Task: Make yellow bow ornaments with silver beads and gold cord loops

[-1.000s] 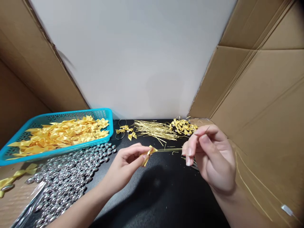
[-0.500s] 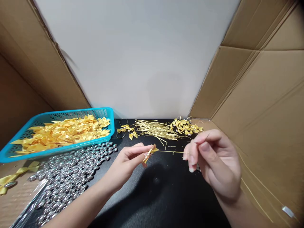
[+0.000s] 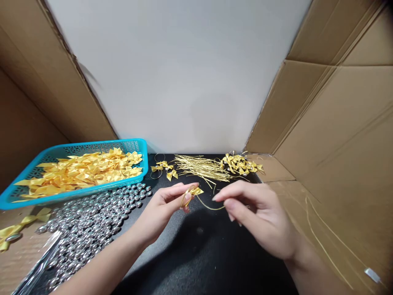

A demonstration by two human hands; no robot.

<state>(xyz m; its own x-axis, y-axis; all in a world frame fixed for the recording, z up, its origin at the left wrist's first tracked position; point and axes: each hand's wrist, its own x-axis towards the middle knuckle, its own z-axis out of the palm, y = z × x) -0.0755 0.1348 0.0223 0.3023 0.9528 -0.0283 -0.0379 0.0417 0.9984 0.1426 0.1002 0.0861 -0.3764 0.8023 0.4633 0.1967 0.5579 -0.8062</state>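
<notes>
In the middle of the head view, my left hand (image 3: 167, 205) pinches a small yellow ribbon bow (image 3: 196, 191) between thumb and fingers. A thin gold cord (image 3: 210, 208) leaves the bow and sags in a curve toward my right hand (image 3: 256, 215). The cord's far end disappears behind the right thumb, where the curled fingers hold it. The tips of the right index finger and thumb are slightly apart. Part of a cord loop shows around the left fingertips.
A blue basket (image 3: 143, 177) of yellow bows stands at left, above many silver beads (image 3: 92, 225). Behind my hands lie cut gold cords (image 3: 201, 168) and bows with beads (image 3: 241, 164). Cardboard walls (image 3: 344, 123) flank the black work surface (image 3: 196, 262). Clear plastic (image 3: 39, 262) lies at lower left.
My right hand has moved left and slightly down, nearer to the left hand. The cord, stretched straight before, now hangs slack. The left hand has barely shifted, and the bow shows more openly.
</notes>
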